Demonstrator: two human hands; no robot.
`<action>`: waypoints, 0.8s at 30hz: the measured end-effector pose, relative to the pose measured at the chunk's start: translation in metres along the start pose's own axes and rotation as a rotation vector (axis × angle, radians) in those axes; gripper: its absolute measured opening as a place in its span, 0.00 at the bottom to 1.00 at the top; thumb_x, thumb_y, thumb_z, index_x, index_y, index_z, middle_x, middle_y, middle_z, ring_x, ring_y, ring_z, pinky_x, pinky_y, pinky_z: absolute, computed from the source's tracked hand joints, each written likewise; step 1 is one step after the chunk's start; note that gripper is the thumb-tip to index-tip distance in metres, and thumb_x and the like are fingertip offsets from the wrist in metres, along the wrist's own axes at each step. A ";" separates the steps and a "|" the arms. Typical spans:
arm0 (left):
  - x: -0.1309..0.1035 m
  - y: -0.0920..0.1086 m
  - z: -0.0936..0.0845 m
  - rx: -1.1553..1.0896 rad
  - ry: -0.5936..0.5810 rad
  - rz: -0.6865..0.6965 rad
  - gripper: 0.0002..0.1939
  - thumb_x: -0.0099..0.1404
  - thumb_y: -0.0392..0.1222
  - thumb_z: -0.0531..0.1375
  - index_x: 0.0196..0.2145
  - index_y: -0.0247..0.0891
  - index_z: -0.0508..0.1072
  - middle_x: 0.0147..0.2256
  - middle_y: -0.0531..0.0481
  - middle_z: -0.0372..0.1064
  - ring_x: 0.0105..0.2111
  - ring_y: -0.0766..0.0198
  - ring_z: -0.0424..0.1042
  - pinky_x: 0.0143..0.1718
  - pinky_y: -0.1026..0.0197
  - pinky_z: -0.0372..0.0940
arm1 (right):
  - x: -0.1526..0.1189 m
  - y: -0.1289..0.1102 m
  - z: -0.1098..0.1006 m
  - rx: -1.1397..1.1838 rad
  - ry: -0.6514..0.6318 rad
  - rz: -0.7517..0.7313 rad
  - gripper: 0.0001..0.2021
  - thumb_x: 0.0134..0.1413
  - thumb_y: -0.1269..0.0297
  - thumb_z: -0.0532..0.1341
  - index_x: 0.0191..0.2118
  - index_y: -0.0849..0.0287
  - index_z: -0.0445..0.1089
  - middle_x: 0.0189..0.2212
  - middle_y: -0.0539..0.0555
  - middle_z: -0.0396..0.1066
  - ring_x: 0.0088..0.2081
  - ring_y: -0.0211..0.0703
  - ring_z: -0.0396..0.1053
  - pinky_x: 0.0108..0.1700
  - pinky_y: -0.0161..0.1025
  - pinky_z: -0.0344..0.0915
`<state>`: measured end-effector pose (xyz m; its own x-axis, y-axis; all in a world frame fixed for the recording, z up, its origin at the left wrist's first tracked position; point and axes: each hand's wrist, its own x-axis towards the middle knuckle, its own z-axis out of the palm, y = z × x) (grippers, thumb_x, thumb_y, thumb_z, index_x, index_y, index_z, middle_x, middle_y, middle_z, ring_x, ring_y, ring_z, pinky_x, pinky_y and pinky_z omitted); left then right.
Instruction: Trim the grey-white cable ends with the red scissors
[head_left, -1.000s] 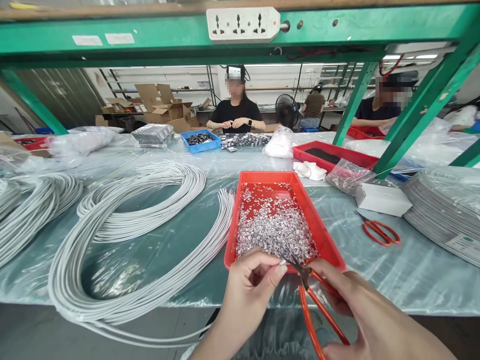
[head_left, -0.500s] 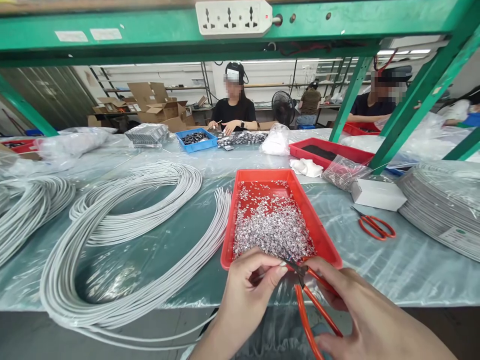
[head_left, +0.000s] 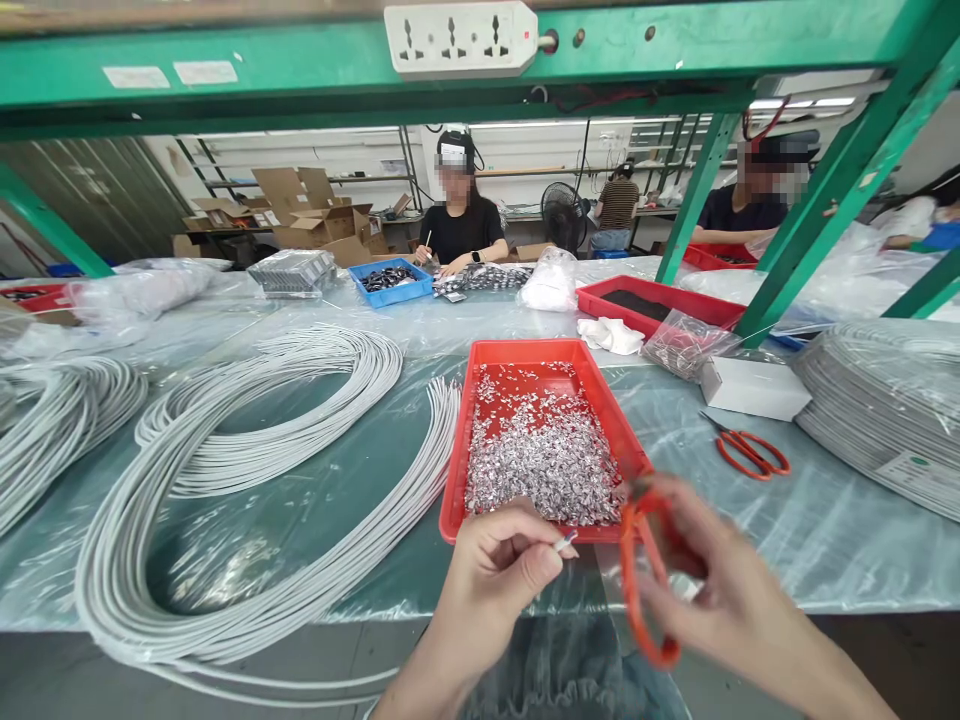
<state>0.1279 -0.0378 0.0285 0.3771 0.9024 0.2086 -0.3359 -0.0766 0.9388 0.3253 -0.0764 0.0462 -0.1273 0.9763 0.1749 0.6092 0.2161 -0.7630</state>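
Note:
My left hand [head_left: 499, 575] is closed in a pinch above the near edge of the red tray. Between thumb and forefinger sits the end of a white cable [head_left: 564, 542], with small coloured wires showing at its tip. To its right, my right hand [head_left: 724, 580] grips orange-handled scissors [head_left: 634, 600], blurred by motion. The blades point away from me by the tray's near right corner and are apart from the cable. The red tray [head_left: 456, 450] holds a heap of small shiny metal pieces [head_left: 540, 455].
Coiled white cables [head_left: 120, 560] lie left of the tray. Another pair of orange-handled scissors [head_left: 750, 455], a white box [head_left: 754, 388] and a grey cable coil [head_left: 870, 420] are at right. A green frame [head_left: 300, 75] spans overhead. A co-worker [head_left: 461, 225] sits opposite.
My right hand has drawn the scissors away from the cable end, to the right, and turned them more upright. The left hand keeps its pinch almost in place; the cable tip now shows.

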 end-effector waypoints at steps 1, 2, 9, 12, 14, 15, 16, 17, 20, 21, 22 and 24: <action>0.000 -0.001 -0.001 -0.047 0.010 -0.011 0.08 0.57 0.44 0.62 0.27 0.36 0.74 0.22 0.55 0.60 0.17 0.78 0.51 0.17 0.71 0.46 | 0.001 0.004 0.001 0.118 0.099 -0.015 0.20 0.50 0.60 0.58 0.49 0.52 0.54 0.29 0.49 0.66 0.29 0.37 0.64 0.30 0.31 0.65; 0.001 -0.002 -0.001 -0.068 0.027 -0.030 0.08 0.57 0.44 0.62 0.28 0.36 0.73 0.21 0.55 0.59 0.16 0.78 0.50 0.17 0.71 0.45 | 0.002 0.005 0.002 0.233 0.168 -0.020 0.19 0.51 0.60 0.59 0.48 0.51 0.53 0.28 0.48 0.65 0.28 0.34 0.64 0.30 0.28 0.65; 0.001 0.000 0.006 0.244 0.119 0.039 0.11 0.59 0.44 0.60 0.26 0.33 0.71 0.19 0.55 0.56 0.19 0.74 0.52 0.20 0.70 0.50 | 0.013 -0.019 0.021 0.742 0.111 -0.007 0.20 0.50 0.62 0.64 0.46 0.53 0.56 0.30 0.47 0.67 0.26 0.28 0.63 0.26 0.22 0.61; -0.001 0.001 0.008 0.488 0.170 0.160 0.10 0.60 0.42 0.58 0.26 0.33 0.72 0.22 0.53 0.58 0.22 0.72 0.57 0.23 0.69 0.53 | 0.022 -0.028 0.030 0.862 0.100 0.006 0.22 0.47 0.62 0.66 0.46 0.54 0.57 0.29 0.47 0.66 0.26 0.27 0.63 0.27 0.23 0.62; -0.002 -0.001 0.007 0.605 0.188 0.235 0.08 0.61 0.39 0.58 0.26 0.34 0.73 0.22 0.53 0.61 0.22 0.71 0.59 0.23 0.69 0.55 | 0.027 -0.028 0.035 0.888 0.118 0.044 0.24 0.44 0.62 0.68 0.46 0.54 0.57 0.27 0.45 0.64 0.23 0.25 0.60 0.23 0.22 0.60; -0.003 -0.001 0.007 0.647 0.191 0.271 0.07 0.61 0.38 0.58 0.27 0.35 0.74 0.23 0.52 0.63 0.22 0.71 0.61 0.23 0.69 0.56 | 0.029 -0.028 0.036 0.893 0.123 0.048 0.24 0.44 0.62 0.68 0.46 0.54 0.57 0.27 0.45 0.64 0.22 0.25 0.59 0.22 0.21 0.59; -0.003 -0.002 0.006 0.681 0.194 0.308 0.06 0.61 0.36 0.57 0.28 0.35 0.74 0.24 0.52 0.65 0.23 0.71 0.63 0.23 0.70 0.57 | 0.030 -0.027 0.037 0.895 0.120 0.052 0.25 0.44 0.62 0.68 0.46 0.54 0.57 0.27 0.45 0.64 0.21 0.24 0.59 0.21 0.21 0.58; -0.003 -0.003 0.006 0.711 0.196 0.347 0.05 0.61 0.34 0.57 0.30 0.36 0.74 0.26 0.51 0.67 0.24 0.71 0.65 0.24 0.70 0.59 | 0.031 -0.025 0.037 0.898 0.108 0.058 0.25 0.44 0.62 0.68 0.46 0.54 0.57 0.27 0.45 0.64 0.21 0.24 0.58 0.20 0.21 0.58; -0.003 -0.005 0.005 0.792 0.213 0.473 0.06 0.60 0.30 0.57 0.33 0.35 0.74 0.30 0.49 0.70 0.27 0.70 0.69 0.28 0.69 0.63 | 0.030 -0.020 0.036 0.919 0.057 0.083 0.26 0.43 0.65 0.68 0.47 0.54 0.57 0.28 0.46 0.65 0.22 0.26 0.60 0.21 0.22 0.59; -0.003 -0.005 0.004 0.813 0.213 0.514 0.07 0.60 0.29 0.57 0.34 0.35 0.74 0.30 0.49 0.70 0.28 0.70 0.69 0.30 0.69 0.64 | 0.030 -0.019 0.035 0.929 0.047 0.088 0.27 0.42 0.67 0.69 0.48 0.54 0.57 0.29 0.46 0.65 0.23 0.27 0.61 0.22 0.22 0.60; -0.003 -0.005 0.004 0.829 0.209 0.547 0.08 0.60 0.28 0.57 0.35 0.35 0.73 0.31 0.49 0.70 0.29 0.70 0.69 0.31 0.69 0.64 | 0.030 -0.018 0.034 0.940 0.044 0.090 0.29 0.41 0.68 0.69 0.49 0.54 0.57 0.28 0.46 0.65 0.24 0.28 0.62 0.23 0.23 0.60; -0.003 -0.004 0.004 0.853 0.197 0.597 0.10 0.59 0.26 0.56 0.36 0.35 0.73 0.31 0.49 0.70 0.30 0.70 0.69 0.32 0.69 0.64 | 0.029 -0.018 0.033 0.960 0.050 0.094 0.30 0.40 0.70 0.69 0.49 0.54 0.57 0.28 0.46 0.65 0.26 0.29 0.63 0.25 0.24 0.62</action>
<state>0.1316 -0.0417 0.0250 0.1783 0.6669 0.7234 0.3255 -0.7338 0.5963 0.2846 -0.0512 0.0439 -0.0634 0.9933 0.0969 -0.2869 0.0749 -0.9550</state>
